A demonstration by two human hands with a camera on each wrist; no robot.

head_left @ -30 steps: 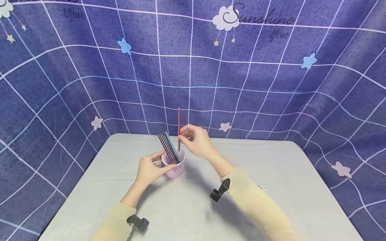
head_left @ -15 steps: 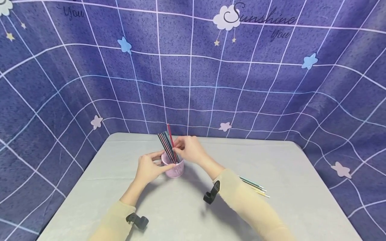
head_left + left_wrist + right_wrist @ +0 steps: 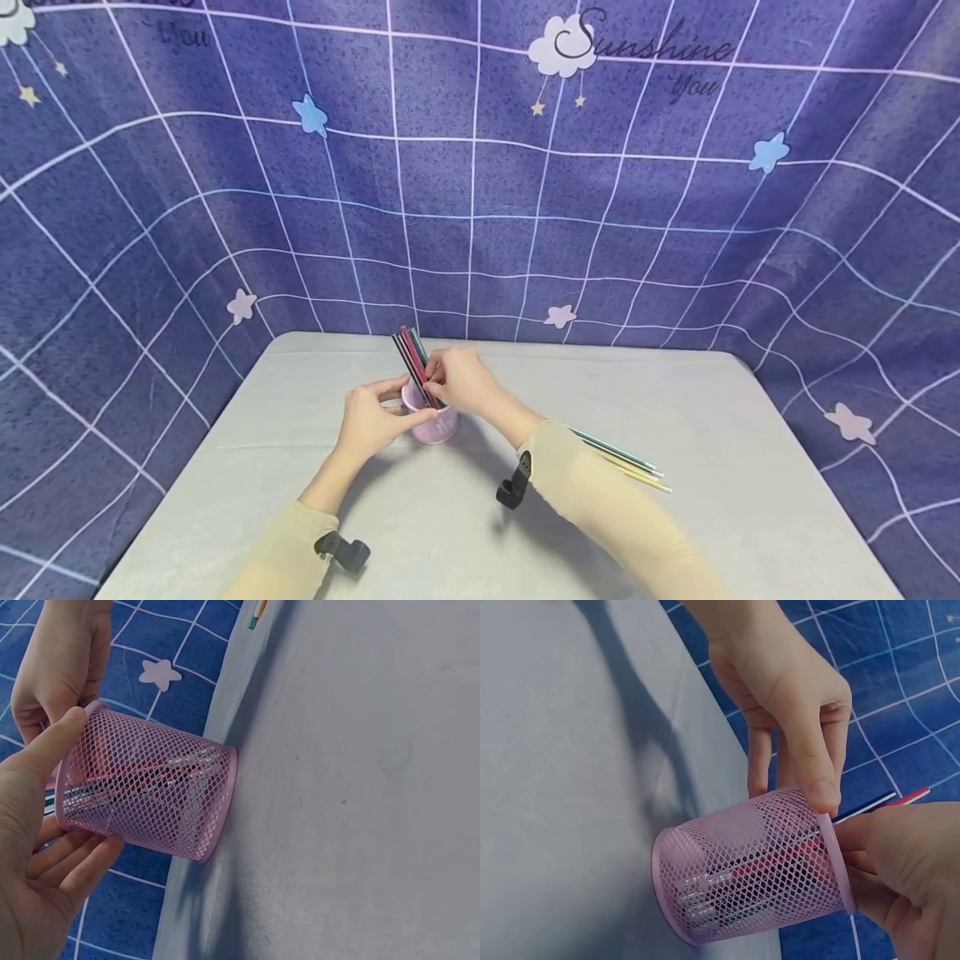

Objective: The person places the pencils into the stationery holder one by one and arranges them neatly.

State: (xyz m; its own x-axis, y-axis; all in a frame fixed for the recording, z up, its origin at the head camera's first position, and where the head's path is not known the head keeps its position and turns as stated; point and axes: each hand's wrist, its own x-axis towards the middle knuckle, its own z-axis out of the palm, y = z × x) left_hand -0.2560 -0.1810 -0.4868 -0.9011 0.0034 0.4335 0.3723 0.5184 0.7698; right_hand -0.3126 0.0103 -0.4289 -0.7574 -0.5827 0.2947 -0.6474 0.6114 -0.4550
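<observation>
A pink mesh pencil cup (image 3: 435, 425) stands upright on the table. My left hand (image 3: 371, 423) holds it near the rim, thumb on the near side and fingers around the far side, as the left wrist view shows. Several dark, green and red pencils lean to the left inside the cup. At the cup's mouth, my right hand (image 3: 463, 382) pinches the red pencil (image 3: 411, 340), whose lower part shows through the mesh in the right wrist view. The right fingertips are partly hidden behind the rim (image 3: 836, 862) there.
Several loose pencils (image 3: 633, 468), green and yellow, lie on the grey-white table (image 3: 495, 550) beside the right forearm, which partly covers them. A purple-blue grid-patterned curtain (image 3: 510, 183) with stars and clouds hangs around the table's back and sides.
My right hand has brought the red pencil left and down into the cup, from upright above it to leaning among the others. More loose pencils show beside the sleeve. The left hand stays put.
</observation>
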